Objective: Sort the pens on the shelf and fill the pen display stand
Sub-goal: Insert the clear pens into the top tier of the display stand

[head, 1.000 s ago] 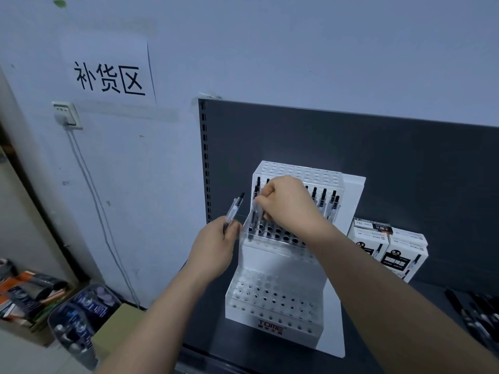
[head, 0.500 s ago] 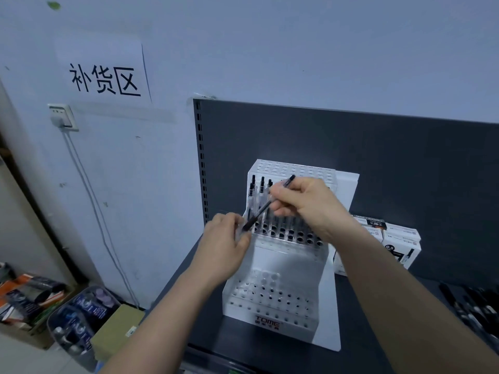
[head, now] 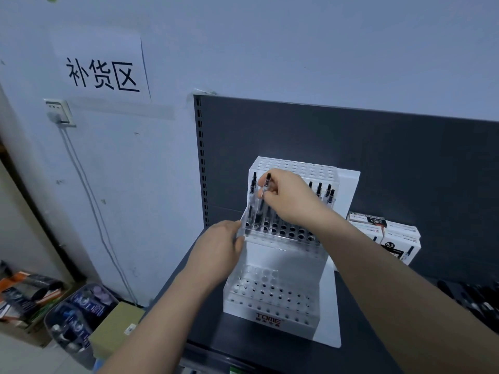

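Observation:
A white tiered pen display stand (head: 280, 314) stands on the dark shelf (head: 189, 314). Its middle tier holds several clear pens with black caps (head: 320, 188) along the back row, and many holes show dark and unfilled. My right hand (head: 289, 198) pinches one clear black-tipped pen (head: 264, 197) upright over the left part of that tier, its lower end down among the holes. My left hand (head: 221, 249) rests against the stand's left edge with fingers curled; whether it holds anything is hidden.
White pen boxes (head: 391, 238) are stacked right of the stand. Loose dark pens (head: 475, 300) lie at the shelf's far right. A dark back panel (head: 351, 147) rises behind. Bins and a cardboard box (head: 116, 327) sit on the floor at left.
My right hand took the pen from my left hand, turned it upright and lowered it into the middle tier at the left. My left hand moved to the stand's left edge.

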`<state>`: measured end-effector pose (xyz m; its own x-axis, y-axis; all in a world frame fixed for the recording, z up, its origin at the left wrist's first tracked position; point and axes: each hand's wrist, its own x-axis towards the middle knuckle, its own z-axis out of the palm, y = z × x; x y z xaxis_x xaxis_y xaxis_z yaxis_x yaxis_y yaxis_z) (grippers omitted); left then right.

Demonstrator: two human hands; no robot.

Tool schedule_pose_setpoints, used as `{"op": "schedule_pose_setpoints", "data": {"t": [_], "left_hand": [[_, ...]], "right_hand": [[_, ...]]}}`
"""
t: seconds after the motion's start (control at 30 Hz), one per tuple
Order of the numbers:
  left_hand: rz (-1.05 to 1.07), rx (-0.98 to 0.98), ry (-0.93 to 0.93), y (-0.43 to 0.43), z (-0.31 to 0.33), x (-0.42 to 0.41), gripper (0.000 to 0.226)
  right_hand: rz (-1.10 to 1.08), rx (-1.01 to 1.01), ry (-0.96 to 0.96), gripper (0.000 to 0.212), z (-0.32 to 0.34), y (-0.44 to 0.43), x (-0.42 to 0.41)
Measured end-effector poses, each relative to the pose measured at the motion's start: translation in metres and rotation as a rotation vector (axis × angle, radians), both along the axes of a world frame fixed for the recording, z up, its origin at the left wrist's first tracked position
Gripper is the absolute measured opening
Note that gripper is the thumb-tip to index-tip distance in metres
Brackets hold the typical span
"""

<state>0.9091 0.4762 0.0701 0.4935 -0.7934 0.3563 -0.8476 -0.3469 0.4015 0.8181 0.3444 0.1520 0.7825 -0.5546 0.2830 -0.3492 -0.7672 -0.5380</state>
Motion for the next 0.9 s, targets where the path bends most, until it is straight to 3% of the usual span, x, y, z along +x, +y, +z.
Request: {"op": "schedule_pose_setpoints", "data": {"t": [0.2, 0.47, 0.9], "left_hand": [[0.007, 0.018, 0.009, 0.000, -0.003, 0.000, 0.036], [0.016, 0.039, 0.004, -0.002, -0.003, 0.000, 0.042], [0.026, 0.078, 0.014, 0.000, 0.001, -0.003, 0.031]], "right_hand": [[-0.091, -0.119, 0.227, 0.022, -0.013, 0.003, 0.016], [-0.129, -0.007, 0.208, 0.015, -0.015, -0.007, 0.019], [-0.138, -0.032, 0.257, 0.026, -0.015, -0.003, 0.025]]}}
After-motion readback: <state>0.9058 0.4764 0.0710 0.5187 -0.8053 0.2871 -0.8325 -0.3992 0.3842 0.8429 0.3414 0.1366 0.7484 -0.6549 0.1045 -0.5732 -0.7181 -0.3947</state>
